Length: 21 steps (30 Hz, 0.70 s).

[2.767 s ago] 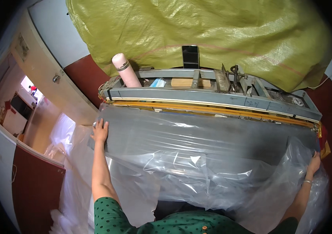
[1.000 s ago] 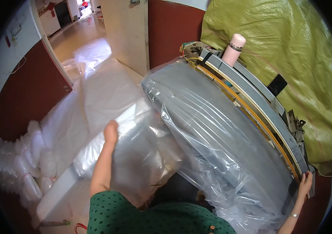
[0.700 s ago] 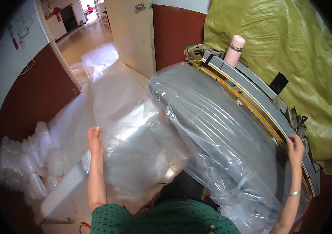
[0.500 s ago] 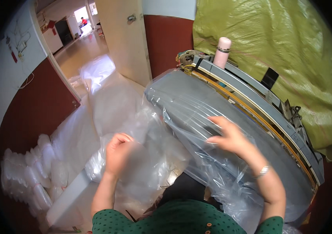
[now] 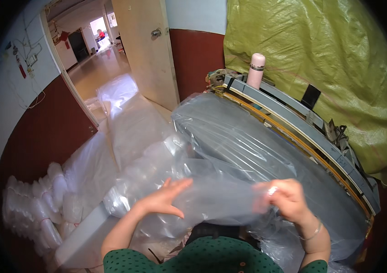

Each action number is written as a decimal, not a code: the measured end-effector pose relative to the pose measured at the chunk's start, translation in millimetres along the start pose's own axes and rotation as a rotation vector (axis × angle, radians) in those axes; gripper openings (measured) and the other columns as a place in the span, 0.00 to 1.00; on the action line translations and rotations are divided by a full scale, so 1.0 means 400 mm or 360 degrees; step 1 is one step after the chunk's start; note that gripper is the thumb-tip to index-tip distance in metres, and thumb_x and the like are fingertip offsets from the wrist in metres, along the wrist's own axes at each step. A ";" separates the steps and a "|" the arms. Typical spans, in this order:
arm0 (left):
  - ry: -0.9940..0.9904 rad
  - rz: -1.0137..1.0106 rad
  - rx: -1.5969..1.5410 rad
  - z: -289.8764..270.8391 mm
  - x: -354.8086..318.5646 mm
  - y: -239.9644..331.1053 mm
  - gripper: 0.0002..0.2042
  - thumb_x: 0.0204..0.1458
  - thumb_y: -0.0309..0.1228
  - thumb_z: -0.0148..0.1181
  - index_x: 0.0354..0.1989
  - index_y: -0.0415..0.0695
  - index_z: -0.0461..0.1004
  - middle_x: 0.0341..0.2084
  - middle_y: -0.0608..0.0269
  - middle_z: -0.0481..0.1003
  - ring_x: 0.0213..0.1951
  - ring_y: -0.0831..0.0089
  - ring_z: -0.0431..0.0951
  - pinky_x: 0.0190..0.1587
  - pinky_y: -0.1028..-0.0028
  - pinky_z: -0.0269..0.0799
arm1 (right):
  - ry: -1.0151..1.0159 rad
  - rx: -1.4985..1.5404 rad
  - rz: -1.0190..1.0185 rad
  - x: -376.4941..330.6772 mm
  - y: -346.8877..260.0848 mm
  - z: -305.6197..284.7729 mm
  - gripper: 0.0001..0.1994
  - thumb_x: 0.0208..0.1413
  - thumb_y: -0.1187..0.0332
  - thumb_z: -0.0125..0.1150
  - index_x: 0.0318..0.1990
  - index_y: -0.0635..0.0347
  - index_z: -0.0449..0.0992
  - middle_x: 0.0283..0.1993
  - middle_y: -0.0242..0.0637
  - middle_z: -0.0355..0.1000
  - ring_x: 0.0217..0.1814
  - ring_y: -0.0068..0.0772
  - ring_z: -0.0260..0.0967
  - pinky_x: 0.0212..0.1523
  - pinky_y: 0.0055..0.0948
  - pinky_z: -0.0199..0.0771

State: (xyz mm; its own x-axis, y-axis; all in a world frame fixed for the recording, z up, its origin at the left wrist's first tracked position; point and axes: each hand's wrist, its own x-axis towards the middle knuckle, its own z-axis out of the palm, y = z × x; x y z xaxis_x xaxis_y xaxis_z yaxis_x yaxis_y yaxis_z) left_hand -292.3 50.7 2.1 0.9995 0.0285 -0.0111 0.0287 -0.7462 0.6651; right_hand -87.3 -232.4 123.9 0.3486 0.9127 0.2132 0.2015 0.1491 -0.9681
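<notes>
- Far left, low: stacked bundles (image 5: 29,207) of clear cups or bottles in plastic wrap stand along the dark red wall (image 5: 43,136); we cannot tell which they are.
- Left of centre: loose film (image 5: 125,132) trails over the floor towards the open door (image 5: 145,50).
- Left hand (image 5: 166,200): we see it open, fingers spread, palm flat against the near fold of the clear bag (image 5: 216,195); it presses the bag rather than gripping it.
- Centre: the bag is a thin, transparent sheet held between our two hands just above the lap, its far part draped over the sealer (image 5: 293,127). We judge it very light, limp and slippery, prone to cling and to crumple; it tears if caught on the machine's edge. The best hold is a pinch at the mouth edge or a corner, one in each hand, with the film kept taut.
- Right hand (image 5: 287,200): closed, fingers pinching a gathered fold of the bag.
- Right, behind: the sealer's long grey bar with yellow strip, a pink flask (image 5: 256,70) upright on its far end, scissors (image 5: 337,134) near its right end, and an olive tarp (image 5: 321,59) hanging behind.
</notes>
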 end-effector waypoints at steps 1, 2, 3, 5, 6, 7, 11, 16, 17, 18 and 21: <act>-0.0153 0.0119 0.0243 0.054 0.048 -0.015 0.34 0.39 0.39 0.66 0.55 0.43 0.57 0.56 0.53 0.61 0.60 0.58 0.57 0.64 0.56 0.38 | 0.0070 0.0089 -0.0135 -0.021 -0.047 -0.009 0.13 0.57 0.67 0.50 0.23 0.65 0.68 0.20 0.36 0.69 0.20 0.25 0.65 0.26 0.25 0.67; -0.0186 0.0042 0.0263 0.086 0.077 -0.083 0.29 0.40 0.35 0.64 0.52 0.43 0.61 0.53 0.54 0.64 0.57 0.58 0.60 0.62 0.58 0.43 | 0.0134 0.0210 -0.0256 -0.037 -0.072 -0.013 0.15 0.58 0.63 0.50 0.23 0.65 0.68 0.19 0.35 0.68 0.19 0.24 0.64 0.23 0.22 0.64; -0.0213 -0.0053 0.0288 0.109 0.091 -0.170 0.24 0.41 0.32 0.61 0.49 0.43 0.64 0.50 0.54 0.67 0.54 0.58 0.64 0.61 0.60 0.47 | 0.0184 0.0343 -0.0380 -0.045 -0.088 -0.012 0.17 0.58 0.59 0.50 0.24 0.64 0.67 0.18 0.33 0.67 0.18 0.22 0.62 0.20 0.20 0.61; 0.0083 -0.0202 0.0219 0.068 0.094 -0.237 0.14 0.41 0.24 0.54 0.40 0.42 0.70 0.40 0.54 0.73 0.46 0.56 0.70 0.53 0.63 0.59 | 0.0308 0.0239 -0.0477 -0.032 -0.117 -0.034 0.21 0.56 0.51 0.50 0.27 0.64 0.66 0.17 0.30 0.64 0.18 0.18 0.59 0.19 0.18 0.57; 0.0411 -0.0256 0.0135 -0.014 0.106 -0.248 0.10 0.41 0.20 0.50 0.34 0.41 0.73 0.33 0.53 0.75 0.40 0.55 0.73 0.46 0.65 0.65 | 0.0467 0.0184 -0.0374 -0.020 -0.125 -0.050 0.25 0.47 0.45 0.59 0.31 0.63 0.66 0.18 0.28 0.62 0.20 0.16 0.57 0.19 0.16 0.56; 0.0828 -0.0159 0.0321 -0.124 0.111 -0.238 0.10 0.39 0.17 0.47 0.29 0.39 0.73 0.28 0.52 0.74 0.33 0.58 0.74 0.35 0.68 0.68 | 0.0319 -0.0075 -0.0433 0.013 -0.132 -0.086 0.29 0.36 0.45 0.68 0.34 0.61 0.66 0.21 0.25 0.61 0.23 0.15 0.57 0.21 0.15 0.56; 0.2616 0.0162 0.0340 -0.542 0.022 0.023 0.09 0.52 0.26 0.44 0.33 0.37 0.71 0.31 0.61 0.73 0.35 0.73 0.71 0.40 0.73 0.68 | 0.0256 -0.2187 -0.0609 0.145 -0.065 -0.203 0.14 0.31 0.75 0.65 0.30 0.57 0.69 0.25 0.40 0.68 0.25 0.44 0.67 0.25 0.37 0.67; 0.2820 0.1085 0.2251 -0.630 -0.198 0.251 0.23 0.43 0.38 0.63 0.44 0.36 0.67 0.42 0.55 0.69 0.44 0.64 0.71 0.48 0.65 0.68 | 0.1655 -0.1907 -0.1759 0.152 -0.198 -0.404 0.07 0.43 0.81 0.54 0.30 0.60 0.75 0.30 0.35 0.71 0.33 0.29 0.69 0.36 0.22 0.69; 0.2651 0.0967 0.2344 -0.599 -0.225 0.225 0.23 0.43 0.37 0.62 0.45 0.36 0.67 0.44 0.53 0.69 0.45 0.62 0.70 0.49 0.64 0.67 | 0.1810 -0.1481 -0.1967 0.118 -0.243 -0.395 0.06 0.41 0.80 0.57 0.28 0.59 0.75 0.27 0.33 0.70 0.31 0.28 0.68 0.33 0.23 0.68; 0.2385 0.0662 0.2216 -0.538 -0.243 0.158 0.23 0.43 0.36 0.61 0.46 0.36 0.66 0.45 0.52 0.68 0.46 0.60 0.69 0.50 0.63 0.66 | 0.1830 -0.1208 -0.1942 0.079 -0.263 -0.385 0.06 0.42 0.80 0.56 0.29 0.60 0.75 0.28 0.32 0.71 0.32 0.26 0.68 0.34 0.22 0.68; 0.0811 -0.0386 0.1559 -0.193 -0.194 -0.201 0.24 0.44 0.34 0.57 0.51 0.37 0.65 0.50 0.47 0.65 0.50 0.55 0.66 0.52 0.60 0.63 | 0.1123 -0.1092 -0.1630 -0.097 -0.230 -0.368 0.06 0.42 0.79 0.56 0.29 0.59 0.74 0.28 0.32 0.71 0.31 0.30 0.69 0.33 0.25 0.69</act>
State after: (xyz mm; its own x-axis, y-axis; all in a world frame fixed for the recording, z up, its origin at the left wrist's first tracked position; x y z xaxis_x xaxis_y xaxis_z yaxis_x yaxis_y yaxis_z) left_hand -373.2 159.8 7.1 0.8520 0.3444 0.3944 0.4414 -0.8775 -0.1875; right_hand 15.4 -337.5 223.9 0.1151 0.1069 0.9876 0.9657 0.2207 -0.1364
